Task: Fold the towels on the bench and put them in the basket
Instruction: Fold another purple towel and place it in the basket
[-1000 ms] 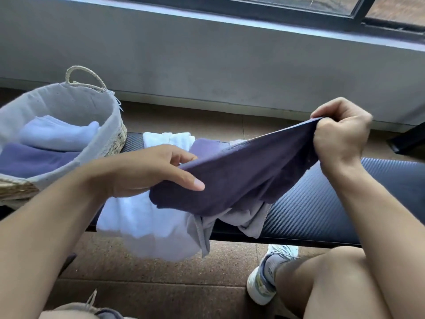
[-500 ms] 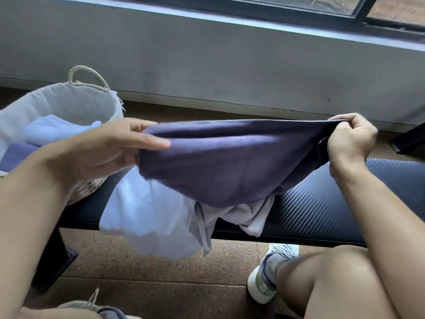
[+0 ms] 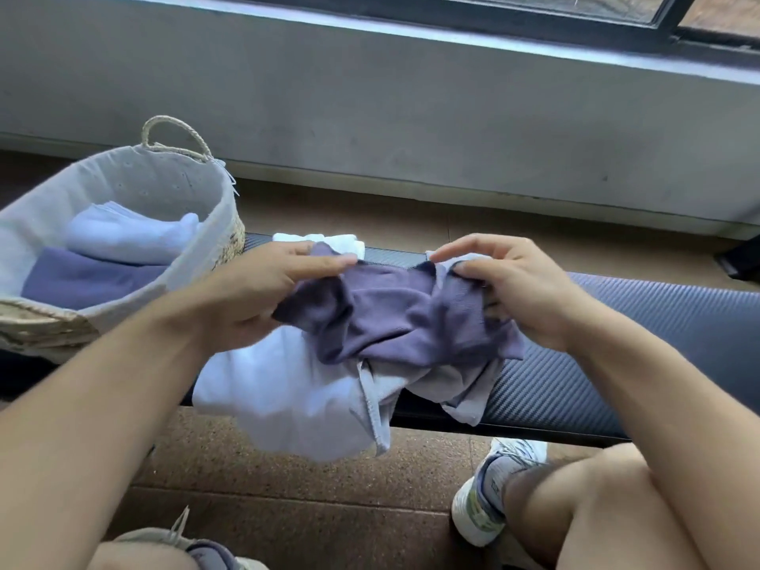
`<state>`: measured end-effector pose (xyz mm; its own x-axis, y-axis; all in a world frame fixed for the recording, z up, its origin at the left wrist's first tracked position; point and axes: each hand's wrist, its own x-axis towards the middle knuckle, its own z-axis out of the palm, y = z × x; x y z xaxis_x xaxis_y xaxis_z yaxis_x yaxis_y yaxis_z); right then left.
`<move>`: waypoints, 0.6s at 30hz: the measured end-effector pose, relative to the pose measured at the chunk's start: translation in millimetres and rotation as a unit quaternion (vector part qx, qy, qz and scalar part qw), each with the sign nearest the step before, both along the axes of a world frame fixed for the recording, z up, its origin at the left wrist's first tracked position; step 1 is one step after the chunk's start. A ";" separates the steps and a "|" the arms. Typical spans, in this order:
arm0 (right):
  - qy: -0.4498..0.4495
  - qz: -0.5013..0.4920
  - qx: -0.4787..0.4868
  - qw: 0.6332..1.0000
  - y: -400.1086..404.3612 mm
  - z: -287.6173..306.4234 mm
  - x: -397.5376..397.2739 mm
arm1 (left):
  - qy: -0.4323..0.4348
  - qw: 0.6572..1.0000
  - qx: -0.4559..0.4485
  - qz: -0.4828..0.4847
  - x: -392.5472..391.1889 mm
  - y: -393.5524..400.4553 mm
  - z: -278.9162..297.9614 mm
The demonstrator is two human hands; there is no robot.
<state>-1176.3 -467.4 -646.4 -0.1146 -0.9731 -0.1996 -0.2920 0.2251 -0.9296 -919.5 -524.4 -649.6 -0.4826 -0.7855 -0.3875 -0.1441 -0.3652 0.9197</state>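
Two hands bunch the purple towel (image 3: pixel 395 318) above the desk (image 3: pixel 617 364); left hand (image 3: pixel 263 294) and right hand (image 3: pixel 510 290) pinch its ends; basket (image 3: pixel 135 178) left of them.

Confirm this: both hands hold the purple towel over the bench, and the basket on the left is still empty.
Not quite. The basket is not empty: the head view shows a pale blue towel and a purple folded towel already inside it. The rest stands: the left hand and right hand both hold the purple towel over the bench.
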 end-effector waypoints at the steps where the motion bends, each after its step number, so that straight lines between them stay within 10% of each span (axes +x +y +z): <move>1: -0.039 0.023 0.002 0.999 3.6 4.2 12.0 | 0.034 0.999 0.003 -0.009 -2.5 1.9 -2.8; 6: -0.157 0.120 0.003 0.980 15.8 11.8 40.8 | 0.128 0.991 -0.006 0.041 -17.6 14.8 -13.6; 12: 0.135 0.073 -0.186 0.971 12.1 -5.8 28.2 | 0.153 0.985 -0.007 0.080 -26.8 27.0 -20.0; 18: 0.378 0.066 -0.289 0.877 7.8 -8.9 21.1 | 0.119 0.985 -0.013 0.127 -35.2 31.6 -23.3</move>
